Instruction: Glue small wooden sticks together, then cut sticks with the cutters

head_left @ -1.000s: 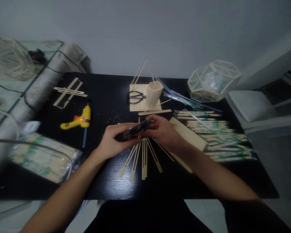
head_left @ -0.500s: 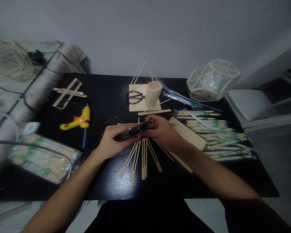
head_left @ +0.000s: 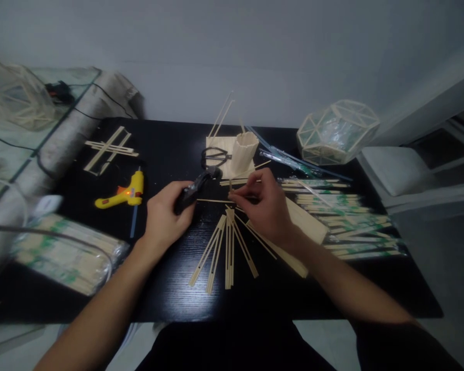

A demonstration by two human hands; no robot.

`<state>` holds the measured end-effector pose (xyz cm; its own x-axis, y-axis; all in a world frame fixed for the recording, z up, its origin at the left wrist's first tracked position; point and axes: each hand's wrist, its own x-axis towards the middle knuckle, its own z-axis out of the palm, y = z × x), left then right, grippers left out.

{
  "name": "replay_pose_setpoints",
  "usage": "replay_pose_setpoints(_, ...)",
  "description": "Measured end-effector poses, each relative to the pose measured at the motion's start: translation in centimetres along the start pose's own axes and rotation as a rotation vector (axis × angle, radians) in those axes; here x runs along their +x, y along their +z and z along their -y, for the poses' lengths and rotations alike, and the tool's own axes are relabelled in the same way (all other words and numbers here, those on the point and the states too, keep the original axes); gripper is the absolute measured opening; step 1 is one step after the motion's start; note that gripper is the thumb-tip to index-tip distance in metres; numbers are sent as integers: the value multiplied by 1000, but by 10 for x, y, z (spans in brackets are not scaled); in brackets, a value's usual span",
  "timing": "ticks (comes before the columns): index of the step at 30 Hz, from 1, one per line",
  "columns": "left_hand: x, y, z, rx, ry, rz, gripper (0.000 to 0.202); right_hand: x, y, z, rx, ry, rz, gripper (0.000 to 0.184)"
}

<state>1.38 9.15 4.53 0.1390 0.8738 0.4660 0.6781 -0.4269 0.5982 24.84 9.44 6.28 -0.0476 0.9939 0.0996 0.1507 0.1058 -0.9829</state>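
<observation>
My left hand (head_left: 163, 214) is wrapped round a black hand tool (head_left: 197, 189), whose exact kind I cannot make out. It points up and to the right. My right hand (head_left: 267, 205) pinches a short, thin wooden stick (head_left: 231, 188) between thumb and fingers, just right of the tool and apart from it. Below both hands, several split wooden sticks (head_left: 229, 252) lie fanned out on the black table (head_left: 162, 293). Beyond them a round holder made of sticks (head_left: 244, 154) stands on a square wooden base (head_left: 221, 169), with black-handled scissors (head_left: 215, 156) beside it.
On the left are a yellow glue gun (head_left: 128, 193), crossed sticks (head_left: 110, 149) and a wrapped pack of sticks (head_left: 69, 252). To the right lie a wooden panel (head_left: 307, 224) and several packaged sticks (head_left: 340, 206). A faceted stick-framed shape (head_left: 338, 133) stands at the back right.
My hands have moved apart. The right hand has come away from the black tool and pinches a small stick, while the left hand has tilted the tool upward.
</observation>
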Motion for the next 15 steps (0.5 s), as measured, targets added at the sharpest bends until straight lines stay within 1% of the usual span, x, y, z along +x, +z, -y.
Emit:
replay_pose_setpoints(3, 2, 1, -2, 205, -36, 74, 36, -3, 0, -1, -74, -87, -60, 37)
replay_pose_setpoints(7, 1, 4, -11, 429, -32, 190, 42, -5, 2, -4, -155, -165, -97, 29)
replay_pose_setpoints(11, -1, 7, -17, 474, -15, 260, 44, -6, 2, -9, -321, -251, -99, 24)
replay_pose_setpoints(15, -2, 9, -23, 474, -49, 331, 44, -5, 3, -18, -504, -447, -151, 20)
